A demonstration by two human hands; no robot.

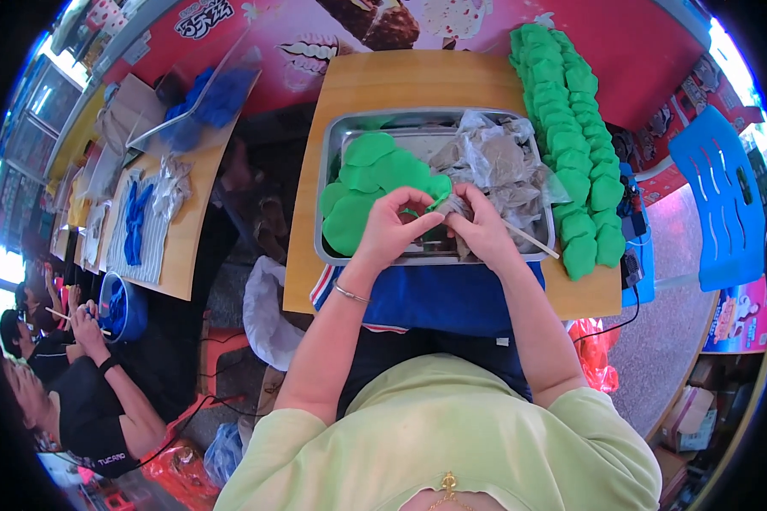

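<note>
Over the metal tray (322, 170) on the table, my two hands meet near the middle. My left hand (396, 226) pinches the edge of a thin green rounded piece (440, 189). My right hand (484, 228) is closed on a crumpled grey-brown piece (457, 207), pressed close against the green one. A pale thin stick (533, 239) sticks out beside my right hand; whether the fingers hold it is unclear. Flat green pieces (358, 192) lie overlapped in the tray's left side. Grey-brown crumpled pieces and clear plastic (490, 153) fill its right side.
Long rows of green pieces (567, 140) run along the table's right edge. A blue chair (724, 204) stands at right. On the left, a person (94, 400) works near a blue bucket (126, 311) and another table (183, 247). A white bag (268, 311) hangs below.
</note>
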